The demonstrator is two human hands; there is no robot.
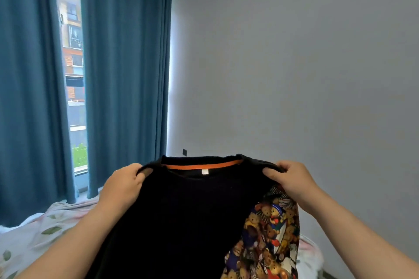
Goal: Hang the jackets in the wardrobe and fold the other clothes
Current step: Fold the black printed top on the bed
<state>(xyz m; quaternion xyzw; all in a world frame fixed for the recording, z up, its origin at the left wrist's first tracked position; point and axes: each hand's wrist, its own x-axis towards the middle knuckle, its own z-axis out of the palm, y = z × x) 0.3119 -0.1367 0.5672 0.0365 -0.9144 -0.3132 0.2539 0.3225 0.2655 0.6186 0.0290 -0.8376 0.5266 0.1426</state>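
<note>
Holding: black sweater (188,215) up at chest height in front of the person, above the bed (45,229), neck opening at the top.
Left hand (122,184): grip closed on the sweater's left shoulder, fabric pinched between thumb and curled fingers.
Right hand (292,180): grip closed on the right shoulder, same pinch.
Neckline: orange band (204,165) inside the collar, small white tag (204,171) just below its middle.
Sleeve: teddy-bear print panel (269,233) hangs under the right hand (only this side shows print).
Bed: floral sheet, lower left, behind the sweater.
Background: blue curtains (127,63) parted over a window (72,63); grey wall (294,52) to the right.
</note>
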